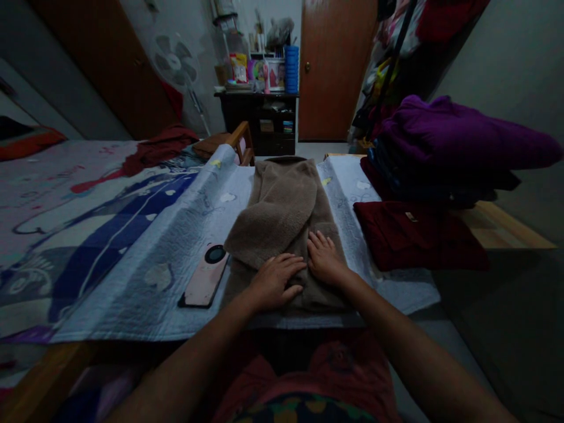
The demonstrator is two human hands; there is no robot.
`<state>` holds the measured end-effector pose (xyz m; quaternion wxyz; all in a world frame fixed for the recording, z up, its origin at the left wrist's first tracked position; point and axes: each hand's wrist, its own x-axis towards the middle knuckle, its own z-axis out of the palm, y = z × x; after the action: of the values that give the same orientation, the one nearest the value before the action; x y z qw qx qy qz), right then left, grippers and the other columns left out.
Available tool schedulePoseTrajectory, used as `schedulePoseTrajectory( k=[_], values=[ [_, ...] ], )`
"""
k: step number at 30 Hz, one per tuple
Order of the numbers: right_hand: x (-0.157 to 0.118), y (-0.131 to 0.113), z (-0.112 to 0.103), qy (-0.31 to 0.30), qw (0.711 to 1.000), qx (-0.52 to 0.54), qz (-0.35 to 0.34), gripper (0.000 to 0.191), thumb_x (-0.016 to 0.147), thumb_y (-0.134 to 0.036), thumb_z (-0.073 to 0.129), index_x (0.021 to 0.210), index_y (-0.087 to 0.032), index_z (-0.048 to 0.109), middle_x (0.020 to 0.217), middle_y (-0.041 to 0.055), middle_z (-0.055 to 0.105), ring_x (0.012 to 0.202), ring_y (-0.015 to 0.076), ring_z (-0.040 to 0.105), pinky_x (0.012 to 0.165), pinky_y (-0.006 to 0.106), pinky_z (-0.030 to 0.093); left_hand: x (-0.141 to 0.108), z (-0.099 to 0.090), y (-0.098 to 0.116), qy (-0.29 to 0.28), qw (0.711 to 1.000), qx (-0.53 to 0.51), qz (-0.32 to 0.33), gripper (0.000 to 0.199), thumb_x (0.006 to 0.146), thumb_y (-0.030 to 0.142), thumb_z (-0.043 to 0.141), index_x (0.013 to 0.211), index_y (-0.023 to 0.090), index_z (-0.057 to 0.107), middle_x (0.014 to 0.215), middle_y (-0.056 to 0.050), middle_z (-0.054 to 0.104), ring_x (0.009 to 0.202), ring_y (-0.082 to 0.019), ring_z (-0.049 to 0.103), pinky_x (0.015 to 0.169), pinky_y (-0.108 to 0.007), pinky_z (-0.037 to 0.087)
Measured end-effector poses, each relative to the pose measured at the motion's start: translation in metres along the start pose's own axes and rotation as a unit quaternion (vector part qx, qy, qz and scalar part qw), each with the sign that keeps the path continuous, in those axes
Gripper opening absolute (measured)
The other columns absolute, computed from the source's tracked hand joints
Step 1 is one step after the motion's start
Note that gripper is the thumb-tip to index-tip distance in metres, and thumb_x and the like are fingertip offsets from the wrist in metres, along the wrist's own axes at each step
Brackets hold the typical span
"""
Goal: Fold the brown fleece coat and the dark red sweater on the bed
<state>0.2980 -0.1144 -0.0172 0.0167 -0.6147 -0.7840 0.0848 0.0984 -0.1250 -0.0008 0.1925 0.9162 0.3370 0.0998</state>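
A brown fleecy garment [286, 205], partly folded into a long strip, lies on a light blue quilted cover [176, 282] in front of me. My left hand [277, 279] rests flat on its lower part, fingers stretched to the right. Close beside it, my right hand [325, 258] lies flat on the cloth with its fingers apart, pointing up and left. A wide fleece flap slants across the garment's middle. To the left, almost touching the garment, is a pink phone [205, 282] with a round dark camera ring.
On the right sit a folded dark red garment [414, 235] and a stack of folded clothes topped by a purple one [462, 135]. A bed with a patterned blanket [110, 235] stretches left. A dark shelf unit [258, 120] and a fan [176, 61] stand at the back.
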Motion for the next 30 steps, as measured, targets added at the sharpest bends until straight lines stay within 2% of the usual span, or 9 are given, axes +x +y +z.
schedulePoseTrajectory(
  k=[7,10,13,17,20,22,26,28,30],
  values=[
    [-0.041,-0.019,0.011,0.095,0.995,0.028,0.006,0.049,0.091,-0.022,0.040,0.139,-0.012,0.048,0.151,0.0123,0.040,0.144,0.0272,0.024,0.117,0.047,0.015,0.004,-0.006,0.005,0.003,1.000,-0.015,-0.009,0.049,0.083,0.030,0.060,0.131,0.022,0.054,0.138,-0.006,0.056,0.130,-0.026,0.045,0.109,-0.044,0.034],
    [-0.041,-0.021,0.012,0.104,0.994,0.038,0.009,0.048,0.091,-0.021,0.041,0.137,-0.012,0.051,0.150,0.0112,0.043,0.143,0.0265,0.026,0.117,0.046,0.014,0.017,-0.017,0.009,-0.023,1.000,-0.008,-0.003,0.028,0.088,0.024,0.051,0.113,0.019,0.062,0.115,-0.007,0.066,0.110,-0.022,0.059,0.099,-0.035,0.043],
    [-0.039,-0.021,0.009,0.087,0.995,0.048,0.017,0.050,0.090,-0.022,0.042,0.138,-0.011,0.049,0.150,0.0108,0.042,0.143,0.0267,0.027,0.117,0.046,0.015,0.041,-0.026,0.010,-0.028,0.998,0.045,-0.045,0.023,0.091,0.018,0.042,0.100,0.018,0.063,0.100,-0.007,0.065,0.089,-0.019,0.064,0.083,-0.031,0.049],
    [-0.030,-0.014,-0.010,0.021,0.998,0.057,-0.003,0.048,0.088,-0.022,0.044,0.134,-0.010,0.054,0.145,0.0144,0.049,0.139,0.0294,0.035,0.112,0.044,0.026,0.081,-0.026,0.011,-0.025,0.992,0.103,-0.066,0.022,0.089,0.018,0.046,0.105,0.017,0.061,0.108,-0.009,0.060,0.092,-0.021,0.063,0.081,-0.031,0.050],
    [-0.014,0.004,-0.034,-0.049,0.996,0.068,-0.042,0.036,0.084,-0.016,0.046,0.113,-0.013,0.067,0.123,0.0149,0.065,0.121,0.0260,0.055,0.098,0.034,0.039,0.106,-0.022,0.016,-0.022,0.984,0.142,-0.105,0.023,0.090,0.017,0.046,0.106,0.015,0.061,0.110,-0.013,0.059,0.102,-0.025,0.060,0.083,-0.035,0.051],
    [0.000,0.019,-0.049,-0.065,0.995,0.073,-0.027,0.030,0.084,-0.014,0.045,0.099,-0.015,0.071,0.105,0.0133,0.072,0.103,0.0233,0.064,0.086,0.030,0.043,0.117,-0.017,0.021,0.001,0.974,0.161,-0.160,0.025,0.091,0.016,0.043,0.107,0.012,0.061,0.107,-0.016,0.059,0.102,-0.027,0.060,0.081,-0.037,0.053],
    [0.036,0.039,-0.058,0.062,0.994,0.082,0.046,0.033,0.086,-0.011,0.039,0.100,-0.015,0.068,0.100,0.0113,0.071,0.095,0.0210,0.064,0.083,0.029,0.044,0.127,-0.009,0.025,0.041,0.959,0.178,-0.219,0.026,0.090,0.019,0.048,0.112,0.010,0.059,0.107,-0.017,0.058,0.096,-0.028,0.063,0.075,-0.037,0.055],
    [0.053,0.043,-0.049,0.127,0.987,0.085,0.052,0.040,0.085,-0.007,0.035,0.112,-0.012,0.064,0.117,0.0130,0.067,0.110,0.0201,0.059,0.093,0.030,0.041,0.128,-0.007,0.023,0.048,0.955,0.180,-0.232,0.027,0.091,0.017,0.044,0.113,0.011,0.058,0.107,-0.016,0.059,0.094,-0.027,0.065,0.074,-0.035,0.055],
    [0.065,0.044,-0.034,0.143,0.986,0.081,0.036,0.045,0.087,-0.008,0.034,0.125,-0.010,0.058,0.137,0.0140,0.056,0.127,0.0199,0.048,0.103,0.032,0.035,0.128,-0.008,0.017,0.047,0.954,0.168,-0.244,0.028,0.091,0.013,0.041,0.114,0.012,0.058,0.107,-0.016,0.060,0.091,-0.026,0.067,0.073,-0.034,0.055]
  ],
)
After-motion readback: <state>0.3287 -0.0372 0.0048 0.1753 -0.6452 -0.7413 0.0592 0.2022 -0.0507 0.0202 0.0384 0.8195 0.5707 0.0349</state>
